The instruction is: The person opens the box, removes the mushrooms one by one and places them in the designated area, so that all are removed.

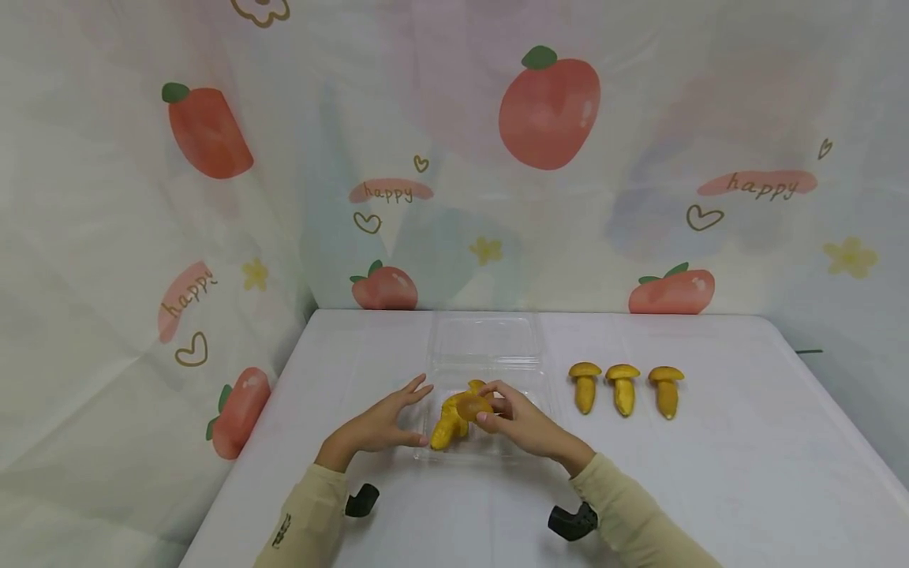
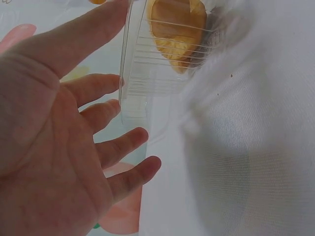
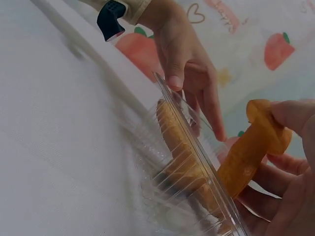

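My right hand [image 1: 527, 426] pinches a yellow-brown mushroom [image 3: 248, 152] by its cap, between thumb and fingers. The mushroom's stem slants down over the rim of a clear plastic clamshell box [image 1: 507, 448]. Inside the box lies another yellow mushroom [image 1: 443, 430], also seen through the ribbed wall in the right wrist view. A further bit of yellow [image 1: 476, 385] shows behind the held mushroom, partly hidden by it and the fingers. At the box's left side, my left hand [image 1: 376, 424] has its fingers spread, with thumb and fingertips right at the rim and nothing gripped.
To the right of the box, three mushrooms [image 1: 623, 390] lie in a row, caps toward the back. The box's clear lid [image 1: 486, 338] is folded back behind it on the white table [image 1: 710, 489]. A printed cloth [image 1: 454, 102] hangs along the back and left side.
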The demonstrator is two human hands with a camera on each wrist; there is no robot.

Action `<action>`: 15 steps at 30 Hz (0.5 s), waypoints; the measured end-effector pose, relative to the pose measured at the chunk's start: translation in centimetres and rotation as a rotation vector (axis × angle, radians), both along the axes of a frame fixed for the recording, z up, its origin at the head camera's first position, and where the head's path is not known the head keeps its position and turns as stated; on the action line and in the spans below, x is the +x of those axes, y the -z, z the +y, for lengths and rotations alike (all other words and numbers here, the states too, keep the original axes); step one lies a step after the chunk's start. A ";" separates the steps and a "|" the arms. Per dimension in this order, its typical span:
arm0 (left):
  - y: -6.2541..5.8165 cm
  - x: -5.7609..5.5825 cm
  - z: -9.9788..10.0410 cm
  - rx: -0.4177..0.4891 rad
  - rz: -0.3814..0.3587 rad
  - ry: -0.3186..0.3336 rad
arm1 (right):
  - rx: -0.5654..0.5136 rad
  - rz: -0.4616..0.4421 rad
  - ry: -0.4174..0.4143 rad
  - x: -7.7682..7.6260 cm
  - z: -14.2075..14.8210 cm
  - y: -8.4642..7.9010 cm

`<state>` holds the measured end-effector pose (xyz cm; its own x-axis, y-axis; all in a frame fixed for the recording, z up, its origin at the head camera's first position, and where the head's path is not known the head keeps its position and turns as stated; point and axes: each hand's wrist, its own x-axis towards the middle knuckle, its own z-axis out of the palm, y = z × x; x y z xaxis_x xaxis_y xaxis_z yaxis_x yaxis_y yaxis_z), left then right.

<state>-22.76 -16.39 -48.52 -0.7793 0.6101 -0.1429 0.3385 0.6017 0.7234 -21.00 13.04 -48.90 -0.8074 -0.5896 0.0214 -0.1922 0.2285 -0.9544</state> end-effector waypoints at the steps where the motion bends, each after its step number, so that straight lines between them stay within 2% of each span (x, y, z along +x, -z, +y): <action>1: 0.0 0.0 0.0 -0.002 0.000 0.000 | -0.018 -0.010 0.011 0.0 0.1 0.0; 9: -0.2 0.1 0.1 -0.013 -0.003 -0.011 | -0.044 0.045 0.168 -0.2 0.4 -0.4; 15: -0.1 0.0 0.0 -0.009 -0.001 -0.002 | -0.062 0.132 0.191 -0.4 0.9 -0.3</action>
<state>-22.75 -16.37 -48.39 -0.7801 0.6076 -0.1489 0.3370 0.6087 0.7182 -21.36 13.96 -48.60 -0.8920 -0.4208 0.1654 -0.2749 0.2143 -0.9373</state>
